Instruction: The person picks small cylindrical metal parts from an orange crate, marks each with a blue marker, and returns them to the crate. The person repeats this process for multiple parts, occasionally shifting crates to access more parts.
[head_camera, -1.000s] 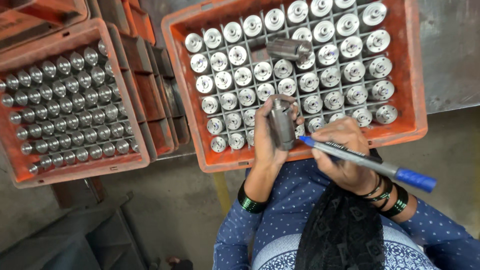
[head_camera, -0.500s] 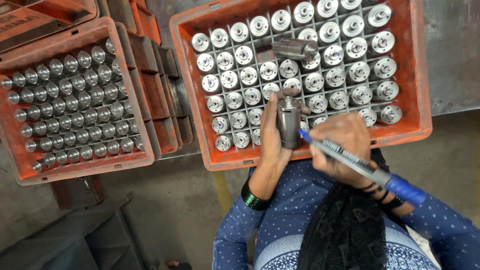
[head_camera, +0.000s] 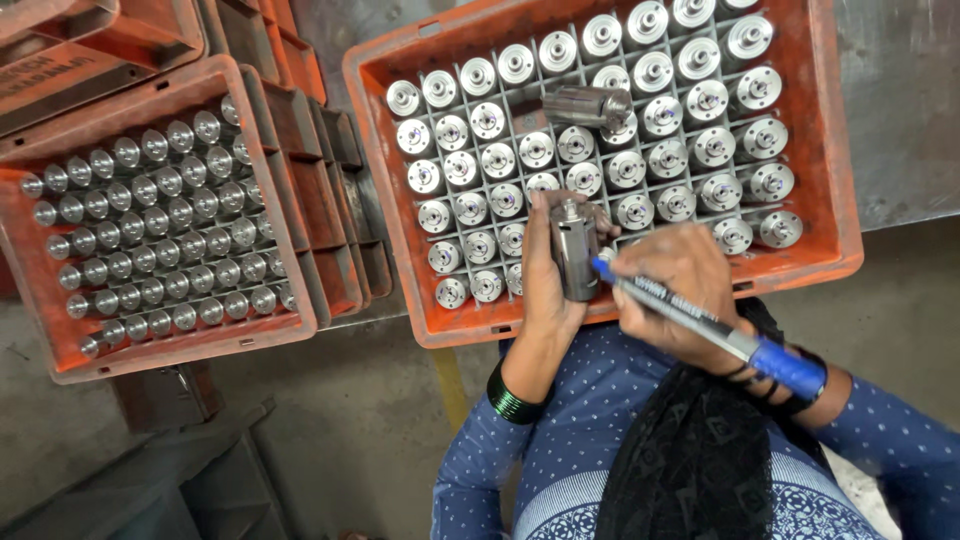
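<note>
Since a moment ago, left hand (head_camera: 548, 270) still grips the upright grey steel cylinder (head_camera: 575, 250) while right hand (head_camera: 680, 290), fingers closed around the blue-capped marker pen (head_camera: 700, 320), has brought its tip into contact.

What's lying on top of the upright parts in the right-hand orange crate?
One metal cylinder lies sideways across the standing parts in the orange crate. The parts directly beneath it are covered.

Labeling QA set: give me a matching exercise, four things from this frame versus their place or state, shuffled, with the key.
Things:
1. metal cylinder
2. blue marker
3. loose cylinder
4. left crate

Places or states:
A. lying on its side atop the upright parts
B. held upright in the left hand
C. beside the right crate, full of parts
D. gripped in the right hand, tip at the held part

Pairs: 1-B, 2-D, 3-A, 4-C
</note>
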